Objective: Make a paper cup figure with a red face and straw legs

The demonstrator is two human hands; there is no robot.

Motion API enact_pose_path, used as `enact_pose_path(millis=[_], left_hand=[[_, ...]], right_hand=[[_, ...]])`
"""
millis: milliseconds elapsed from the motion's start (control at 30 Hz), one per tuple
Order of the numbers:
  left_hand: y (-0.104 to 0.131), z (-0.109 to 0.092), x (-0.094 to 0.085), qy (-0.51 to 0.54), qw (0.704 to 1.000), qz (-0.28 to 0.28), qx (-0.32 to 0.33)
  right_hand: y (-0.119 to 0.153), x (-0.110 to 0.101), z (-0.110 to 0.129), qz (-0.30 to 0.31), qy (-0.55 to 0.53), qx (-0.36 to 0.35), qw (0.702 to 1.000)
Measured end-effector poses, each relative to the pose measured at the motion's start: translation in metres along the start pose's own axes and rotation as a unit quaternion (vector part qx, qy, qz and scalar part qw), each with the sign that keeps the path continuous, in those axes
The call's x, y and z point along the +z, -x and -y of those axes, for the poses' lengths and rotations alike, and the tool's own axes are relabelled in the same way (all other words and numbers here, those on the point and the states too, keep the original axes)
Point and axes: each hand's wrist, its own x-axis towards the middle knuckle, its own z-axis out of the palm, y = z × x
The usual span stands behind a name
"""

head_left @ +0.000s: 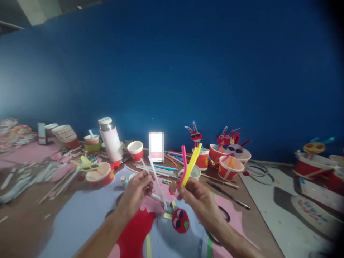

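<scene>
My left hand point(141, 186) is closed, its fingertips pinching thin white craft stems point(156, 173) that slant up and down past the fingers. In my right hand point(197, 195), a bent pink craft stem point(184, 161) and several straight yellow craft stems point(192, 166) stand upright in a bunch. Whether these are pipe cleaners or straws, I cannot tell. Between and below the hands is a round red paper face point(180, 221) with large eyes, a green mouth and pale yellow tabs on top. Blue paper point(88, 211) and red paper point(135, 233) lie under the hands.
Behind my hands stand a white flask point(110, 139), a red-and-white paper cup point(135, 151) and a bright blurred-out rectangle point(156, 147). Cups with paper-faced figures point(196, 136) stand at right, near a black pen point(228, 195). Paper scraps and strips point(40, 175) cover the left side.
</scene>
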Motion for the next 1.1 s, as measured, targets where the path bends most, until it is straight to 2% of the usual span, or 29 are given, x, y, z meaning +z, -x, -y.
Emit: enact_pose_path(millis=[67,167,300,367,433,533,633,667,733,867,1100], left_hand=[[-0.014,-0.018,-0.009,-0.067,0.997,-0.003,0.050],[-0.040,-0.037,-0.014,-0.177,0.980,0.008,0.088],[-0.075,-0.045,-0.003,-0.276,0.953,0.031,0.122],[-0.082,-0.042,0.006,-0.300,0.942,0.030,0.144],[-0.076,-0.037,0.013,-0.309,0.935,0.022,0.171],[-0.041,-0.025,0.021,-0.300,0.935,0.016,0.189],[0.004,-0.009,0.027,-0.279,0.949,0.054,0.134],[0.016,-0.004,0.029,-0.224,0.968,0.062,0.097],[0.032,0.003,0.034,-0.167,0.983,0.055,0.043],[0.036,0.005,0.040,-0.133,0.989,0.054,0.042],[0.030,0.004,0.033,-0.113,0.992,0.051,-0.004]], right_hand=[[-0.003,-0.002,0.001,-0.008,-0.047,0.005,0.999],[-0.005,-0.003,0.001,-0.008,-0.069,0.009,0.998],[-0.004,0.000,-0.004,0.008,-0.081,0.030,0.996],[-0.003,0.002,-0.005,0.011,-0.099,0.059,0.993],[-0.003,0.004,-0.004,0.009,-0.118,0.086,0.989],[-0.003,0.005,-0.002,0.004,-0.160,0.108,0.981],[-0.004,0.006,-0.002,-0.010,-0.185,0.118,0.975],[-0.004,0.006,-0.003,-0.015,-0.184,0.120,0.975],[-0.003,0.007,-0.003,-0.023,-0.170,0.117,0.978],[-0.001,0.010,-0.004,-0.026,-0.148,0.098,0.984],[0.000,0.014,-0.007,0.007,-0.194,0.087,0.977]])
